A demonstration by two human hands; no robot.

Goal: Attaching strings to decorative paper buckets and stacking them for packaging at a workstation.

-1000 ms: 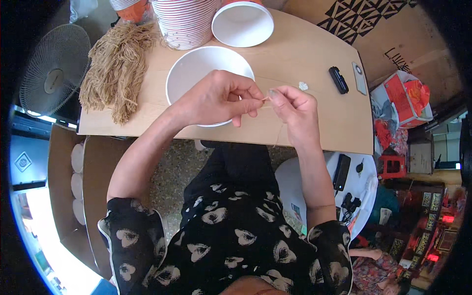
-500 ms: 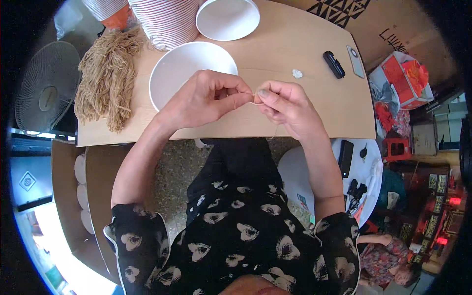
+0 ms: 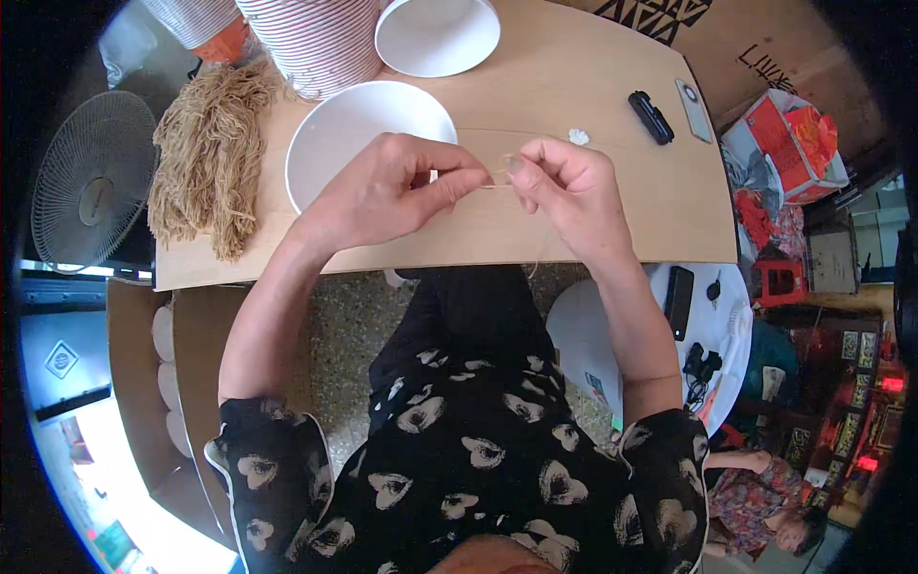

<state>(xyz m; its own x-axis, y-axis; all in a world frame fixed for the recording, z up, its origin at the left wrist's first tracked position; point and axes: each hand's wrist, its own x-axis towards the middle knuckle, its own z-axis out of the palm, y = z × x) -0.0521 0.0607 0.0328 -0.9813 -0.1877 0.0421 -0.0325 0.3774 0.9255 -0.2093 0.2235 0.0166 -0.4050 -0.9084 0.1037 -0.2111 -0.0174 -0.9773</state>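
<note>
A thin tan string (image 3: pixel 498 186) stretches across the short gap between my hands, over the near part of the table (image 3: pixel 564 230). My left hand (image 3: pixel 382 191) pinches one end between thumb and fingertips. My right hand (image 3: pixel 564 191) is closed on the string too, thumb against forefinger, with a small loop by the thumb tip and a loose tail hanging below the palm. A white bowl (image 3: pixel 316 143) stands just behind my left hand, partly covered by it. A bundle of tan strings (image 3: pixel 210 163) lies at the table's left side.
Tall stacked bowls (image 3: pixel 320 48) and another white bowl (image 3: pixel 438 38) stand at the back. A crumpled white scrap (image 3: pixel 579 137), a black case (image 3: pixel 651 118) and a phone-like slab (image 3: pixel 693 110) lie right. A fan (image 3: pixel 93 182) stands left; a person (image 3: pixel 765 502) is at lower right.
My hands have drawn slightly apart, so a short length of string shows between them. The small loop now stands up beside my right thumb.
</note>
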